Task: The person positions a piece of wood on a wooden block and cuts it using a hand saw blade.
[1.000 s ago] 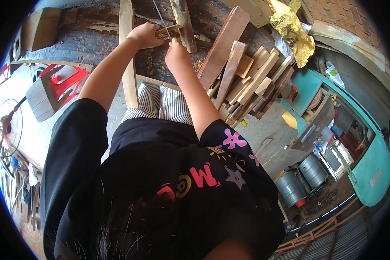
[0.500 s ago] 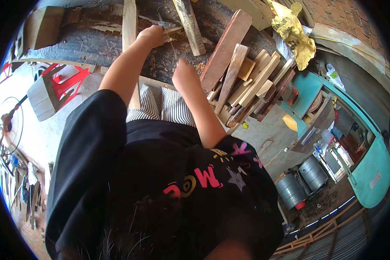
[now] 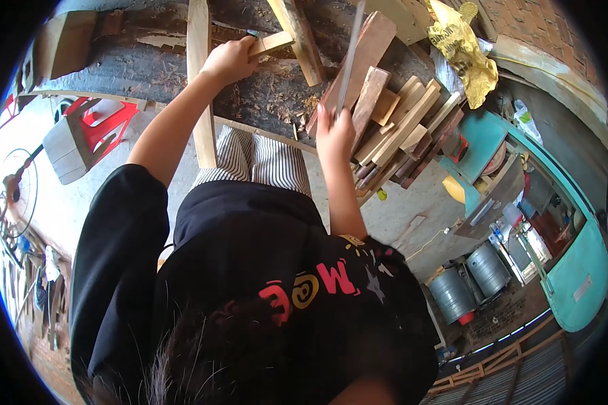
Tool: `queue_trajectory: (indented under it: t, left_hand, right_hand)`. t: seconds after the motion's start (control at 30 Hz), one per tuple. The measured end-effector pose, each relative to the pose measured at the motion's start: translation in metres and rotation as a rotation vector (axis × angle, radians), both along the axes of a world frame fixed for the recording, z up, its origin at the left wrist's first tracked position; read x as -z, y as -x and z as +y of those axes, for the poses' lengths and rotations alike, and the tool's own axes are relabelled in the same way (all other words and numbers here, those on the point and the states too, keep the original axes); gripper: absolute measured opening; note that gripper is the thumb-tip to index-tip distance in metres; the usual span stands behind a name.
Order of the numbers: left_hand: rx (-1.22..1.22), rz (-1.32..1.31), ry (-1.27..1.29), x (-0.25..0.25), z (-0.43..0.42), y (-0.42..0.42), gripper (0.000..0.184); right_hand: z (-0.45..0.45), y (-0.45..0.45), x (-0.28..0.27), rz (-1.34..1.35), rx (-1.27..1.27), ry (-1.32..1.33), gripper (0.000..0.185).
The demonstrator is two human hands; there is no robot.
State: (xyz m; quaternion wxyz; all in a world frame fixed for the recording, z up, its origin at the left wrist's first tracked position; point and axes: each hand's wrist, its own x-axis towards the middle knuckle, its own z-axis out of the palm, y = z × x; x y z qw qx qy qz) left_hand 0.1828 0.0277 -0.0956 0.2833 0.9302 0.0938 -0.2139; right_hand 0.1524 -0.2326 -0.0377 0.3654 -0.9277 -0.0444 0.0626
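My left hand is closed around one end of a short, pale wooden piece over the dark workbench. The piece points right, its far end close to an upright-looking wooden board. Farther right, my right hand grips the lower end of a long, thin, grey metal blade-like tool. This tool points away from me, and its handle is hidden in my fist. Behind it lies a thick reddish-brown wooden block. A long pale wooden strip passes beside my left wrist and overhangs the bench edge.
Several wood offcuts and tool handles are piled at the right of the bench. Wood shavings litter its top. A yellow bag lies behind the pile. A red plastic chair and a fan stand left.
My right hand has moved right, away from my left hand, and the metal tool now shows clearly. My left hand has shifted slightly left, with the wooden piece more visible.
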Motion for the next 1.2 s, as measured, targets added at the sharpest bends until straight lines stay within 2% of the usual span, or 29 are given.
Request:
queue_trajectory:
  t: [0.03,0.1,0.23,0.3,0.4,0.5,0.57,0.73,0.87,0.97,1.0,1.07,1.2]
  left_hand:
    - [-0.033,-0.029,0.022,-0.001,0.001,0.002,0.027]
    - [-0.064,-0.059,0.038,-0.002,0.001,0.006,0.028]
    - [-0.143,-0.153,0.088,0.001,0.002,0.009,0.034]
    - [-0.182,-0.173,0.113,0.007,0.007,0.008,0.036]
    - [-0.275,-0.289,0.188,0.017,0.012,0.003,0.037]
    - [-0.237,-0.227,0.217,0.015,0.013,-0.001,0.037]
    - [-0.142,-0.064,0.165,0.01,0.008,-0.001,0.037]
    - [-0.122,-0.057,0.115,0.009,0.001,-0.002,0.032]
    - [-0.017,0.078,0.008,0.009,0.0,-0.009,0.036]
    - [0.009,0.102,-0.032,0.013,-0.001,-0.01,0.037]
    - [0.01,0.104,-0.032,0.013,-0.003,-0.009,0.037]
    - [-0.028,0.088,-0.103,0.011,-0.008,-0.005,0.033]
    - [-0.079,-0.018,-0.155,0.019,-0.017,0.001,0.029]
  right_hand:
    - [0.002,-0.016,0.014,0.051,-0.05,0.031,0.037]
    - [0.014,-0.047,0.042,-0.083,-0.187,0.013,0.047]
    - [0.045,-0.064,0.064,-0.181,-0.265,0.116,0.047]
    - [0.057,-0.055,0.066,0.026,-0.131,0.16,0.046]
    - [0.068,-0.039,0.064,0.018,-0.102,0.243,0.043]
    - [0.071,-0.036,0.066,-0.006,-0.063,0.195,0.041]
    - [0.073,-0.037,0.071,-0.029,-0.051,0.168,0.041]
    - [0.076,-0.039,0.08,-0.07,0.004,0.126,0.046]
    - [0.064,-0.04,0.067,-0.012,-0.065,0.111,0.041]
    - [0.055,-0.032,0.046,-0.109,-0.142,0.216,0.025]
    - [0.054,-0.028,0.034,-0.107,-0.141,0.216,0.025]
    - [0.053,-0.022,0.013,0.246,-0.249,0.215,0.023]
    - [0.06,-0.004,0.013,0.265,-0.342,0.255,0.022]
